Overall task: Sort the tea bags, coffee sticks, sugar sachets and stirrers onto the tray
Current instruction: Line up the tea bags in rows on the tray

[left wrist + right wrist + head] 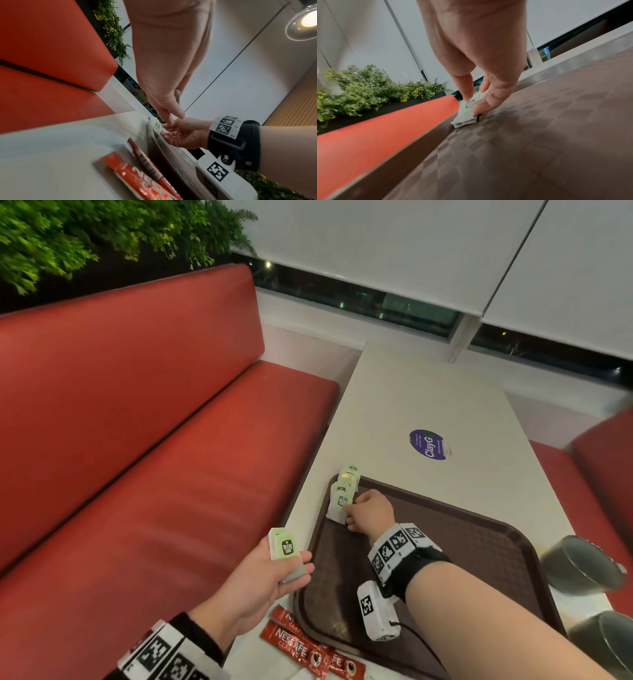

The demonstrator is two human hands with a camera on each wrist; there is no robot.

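The right hand [371, 510] pinches a tea bag [339, 506] between thumb and fingers at the 10 o'clock corner of the brown tray [479, 546], at the near end of a row of tea bags [349, 475] leaning along the tray rim. The left hand [263, 577], at 8 o'clock off the tray, holds a small stack of bags [284, 549] with curled fingers. Red coffee sticks [301, 645] lie on the bench [411, 392] at 7 o'clock, touching the tray edge. Two blurred dark cups [582, 563] stand at 3 o'clock.
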